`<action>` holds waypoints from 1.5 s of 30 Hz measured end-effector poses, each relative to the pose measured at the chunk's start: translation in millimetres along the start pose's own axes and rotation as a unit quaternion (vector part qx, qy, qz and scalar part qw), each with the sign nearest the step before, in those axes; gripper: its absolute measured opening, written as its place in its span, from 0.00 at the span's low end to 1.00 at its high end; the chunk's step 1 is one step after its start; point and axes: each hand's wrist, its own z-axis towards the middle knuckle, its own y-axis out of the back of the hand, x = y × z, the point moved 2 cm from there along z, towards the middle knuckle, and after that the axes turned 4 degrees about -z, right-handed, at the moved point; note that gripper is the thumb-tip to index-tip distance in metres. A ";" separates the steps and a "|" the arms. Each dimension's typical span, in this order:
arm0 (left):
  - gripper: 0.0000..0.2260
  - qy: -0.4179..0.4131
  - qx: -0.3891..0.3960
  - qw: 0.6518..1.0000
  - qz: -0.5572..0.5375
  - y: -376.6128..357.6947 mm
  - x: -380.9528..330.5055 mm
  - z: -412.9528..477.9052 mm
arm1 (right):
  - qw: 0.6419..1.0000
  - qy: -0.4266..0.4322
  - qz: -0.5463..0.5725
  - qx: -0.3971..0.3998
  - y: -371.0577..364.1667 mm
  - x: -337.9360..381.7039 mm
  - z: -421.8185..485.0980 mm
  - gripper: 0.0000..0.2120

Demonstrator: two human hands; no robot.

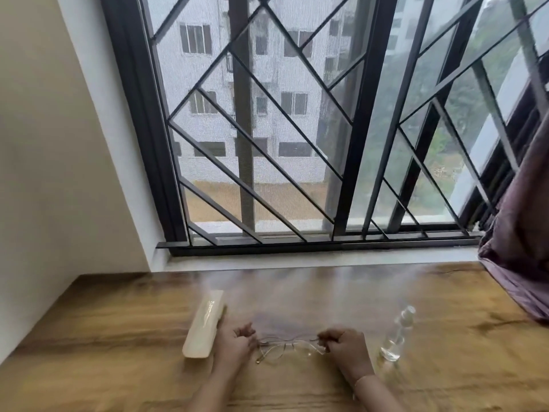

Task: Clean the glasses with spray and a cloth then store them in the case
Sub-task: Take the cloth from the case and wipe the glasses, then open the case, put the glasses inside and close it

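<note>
Wood-grain counter (pixel 118 367) runs up to a barred window (pixel 297 129), with a purple curtain (pixel 523 233) hanging at the right edge. Near the front of the counter, a pair of thin-framed glasses (pixel 289 346) is held between both hands, lenses stretched across the gap between them. The left hand (pixel 234 343) is curled in, its fingers pinching the left end of the frame, and one temple arm angles down toward the counter just below that hand. The right hand (pixel 346 344) is also curled, fingertips pinched on the right end of the frame. A cream-coloured case (pixel 203 324) lies closed on the counter just beside the left hand, on its outer side, tilted away toward the window. A small clear spray bottle (pixel 396 334) stands near the right hand, on its outer side, apart from it.
</note>
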 end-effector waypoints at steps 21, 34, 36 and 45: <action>0.12 0.010 -0.011 1.000 -0.007 2.5 11.1 -2.0 | 0.997 -0.028 -0.066 0.033 2.0 -4.1 0.7 0.11; 0.53 -0.191 -0.255 0.861 0.397 59.9 -6.2 -12.5 | 0.993 0.092 -0.078 -0.014 -2.5 59.7 20.9 0.12; 0.54 -0.178 -0.241 0.877 0.376 63.4 -2.8 -7.4 | 0.992 0.100 -0.074 -0.006 -7.1 65.8 24.5 0.11; 0.55 -0.181 -0.130 0.946 0.234 64.8 -8.3 9.0 | 0.983 0.165 -0.077 0.006 -19.1 83.9 31.0 0.17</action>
